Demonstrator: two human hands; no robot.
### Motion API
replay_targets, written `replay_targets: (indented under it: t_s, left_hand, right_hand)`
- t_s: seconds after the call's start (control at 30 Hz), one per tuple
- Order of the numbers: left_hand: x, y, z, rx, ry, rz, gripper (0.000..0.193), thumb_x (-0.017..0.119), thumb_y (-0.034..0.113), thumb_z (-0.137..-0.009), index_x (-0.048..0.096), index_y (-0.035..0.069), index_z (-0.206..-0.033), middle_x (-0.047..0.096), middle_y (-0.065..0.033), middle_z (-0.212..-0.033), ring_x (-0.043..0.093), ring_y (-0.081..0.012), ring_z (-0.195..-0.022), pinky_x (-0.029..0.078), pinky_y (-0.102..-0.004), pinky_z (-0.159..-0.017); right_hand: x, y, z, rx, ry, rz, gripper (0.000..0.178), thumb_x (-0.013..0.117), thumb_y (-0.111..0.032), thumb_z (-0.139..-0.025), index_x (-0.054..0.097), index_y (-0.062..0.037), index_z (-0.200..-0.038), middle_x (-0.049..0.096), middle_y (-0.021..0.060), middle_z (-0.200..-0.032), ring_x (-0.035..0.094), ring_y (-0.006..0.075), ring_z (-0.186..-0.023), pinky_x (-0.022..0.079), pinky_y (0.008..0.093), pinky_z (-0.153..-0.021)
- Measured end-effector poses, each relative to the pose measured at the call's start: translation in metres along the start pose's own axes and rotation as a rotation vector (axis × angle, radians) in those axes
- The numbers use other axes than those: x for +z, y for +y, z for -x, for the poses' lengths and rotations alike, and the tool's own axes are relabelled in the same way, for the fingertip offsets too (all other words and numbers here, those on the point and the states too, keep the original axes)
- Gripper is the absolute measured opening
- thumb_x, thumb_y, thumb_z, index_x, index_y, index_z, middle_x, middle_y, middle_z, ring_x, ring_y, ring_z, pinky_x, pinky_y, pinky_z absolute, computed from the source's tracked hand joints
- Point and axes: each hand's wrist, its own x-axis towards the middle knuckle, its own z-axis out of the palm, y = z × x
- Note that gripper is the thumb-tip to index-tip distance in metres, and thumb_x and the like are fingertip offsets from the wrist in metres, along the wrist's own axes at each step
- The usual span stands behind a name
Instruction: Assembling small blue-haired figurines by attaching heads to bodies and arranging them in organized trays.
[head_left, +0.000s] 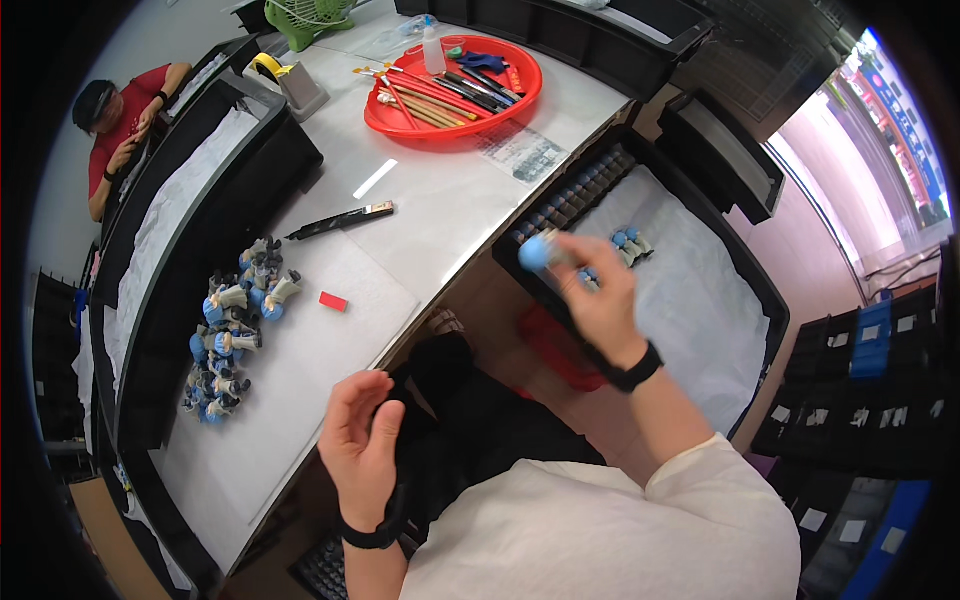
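Note:
My right hand (605,305) is closed on a small figurine (537,252) with a light-blue top, held up over the near corner of a black tray (748,265). Its lower part is hidden by my fingers. White sheeting (690,310) lines that tray, and a few similar blue-and-cream figurines (630,243) lie on it; a row of dark pieces (575,190) runs along its left side. My left hand (362,445) hovers by the table's front edge, fingers curved, thumb apart, with nothing visible in it. On the table at left lies a heap of figurines (228,335).
A black marker (340,220), a red block (333,301) and a white strip (375,179) lie on the table (400,265). A red basin (390,130) holds brushes, pens and a bottle. Black bins (215,215) border the left. Another person (125,125) sits beyond them.

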Motion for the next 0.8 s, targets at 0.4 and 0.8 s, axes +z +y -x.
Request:
replay_targets:
  t_s: [0.4, 0.8]
  left_hand:
    - [-0.031, -0.034, -0.002, 0.124, 0.263, -0.298, 0.017, 0.054, -0.006, -0.08, 0.054, -0.002, -0.097, 0.053, -0.0063, -0.097, 0.052, -0.0127, -0.09, 0.042, -0.0233, -0.082]
    - [-0.039, -0.029, -0.008, 0.115, 0.256, -0.266, 0.016, 0.056, -0.006, -0.076, 0.055, -0.002, -0.091, 0.055, -0.0073, -0.093, 0.053, -0.0135, -0.086, 0.042, -0.0236, -0.08]
  right_hand:
    - [-0.114, 0.262, -0.019, 0.49, 0.095, 0.645, 0.025, 0.062, -0.009, -0.073, 0.064, -0.0062, -0.097, 0.064, 0.0155, -0.085, 0.062, 0.0273, -0.081, 0.047, 0.0324, -0.074]
    - [-0.104, 0.308, -0.013, 0.714, -0.04, 0.383, 0.049, 0.065, -0.025, -0.073, 0.051, 0.0004, -0.113, 0.061, 0.0172, -0.083, 0.061, 0.0226, -0.067, 0.05, 0.0313, -0.052]
